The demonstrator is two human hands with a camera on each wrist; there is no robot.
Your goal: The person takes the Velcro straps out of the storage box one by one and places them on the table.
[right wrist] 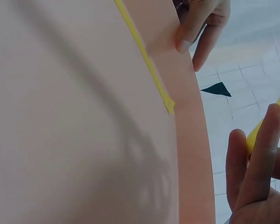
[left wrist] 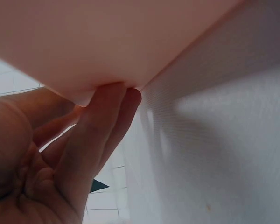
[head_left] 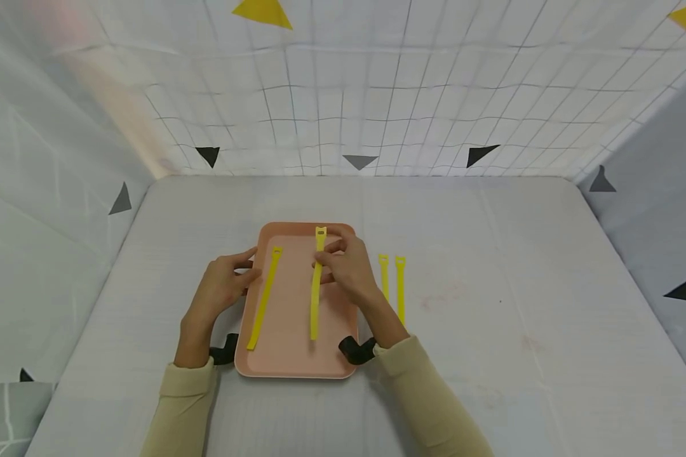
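A pink tray point(head_left: 291, 368) lies on the table, with one yellow strap point(head_left: 265, 295) along its left side. My right hand point(head_left: 349, 266) pinches a second yellow strap point(head_left: 315, 304) over the tray, its slotted end up; in the right wrist view that hand point(right wrist: 259, 177) has the strap between its fingers. My left hand point(head_left: 223, 285) grips the tray's left edge, thumb on the rim. In the left wrist view the fingers of that hand point(left wrist: 79, 144) press on the tray's underside point(left wrist: 112, 42).
Two more yellow straps point(head_left: 384, 273) point(head_left: 401, 285) lie side by side on the table point(head_left: 491, 355), right of the tray and partly behind my right forearm. White sheeting with grid lines point(head_left: 377, 95) hangs behind the table.
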